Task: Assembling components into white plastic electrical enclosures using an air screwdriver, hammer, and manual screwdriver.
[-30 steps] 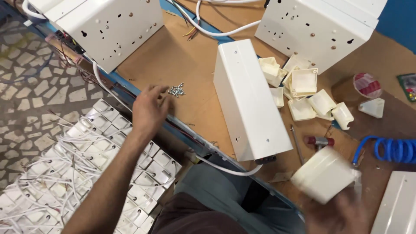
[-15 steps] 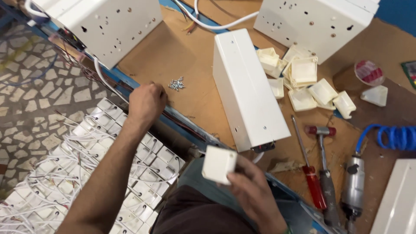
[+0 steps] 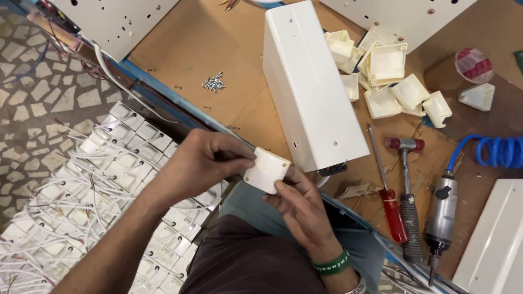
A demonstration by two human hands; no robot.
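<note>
Both hands pinch one small white box [image 3: 266, 170] over the lap, left hand [image 3: 204, 163] gripping its edge, right hand [image 3: 299, 209] beneath, while more boxes [image 3: 389, 81] and screws [image 3: 213, 82] wait on the desk [image 3: 229, 49] beyond the grip.

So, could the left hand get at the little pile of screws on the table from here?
Probably yes, once it lets go: the left hand is pinching the small white box together with the right hand, but the brown tabletop between it and the screws is bare.
</note>
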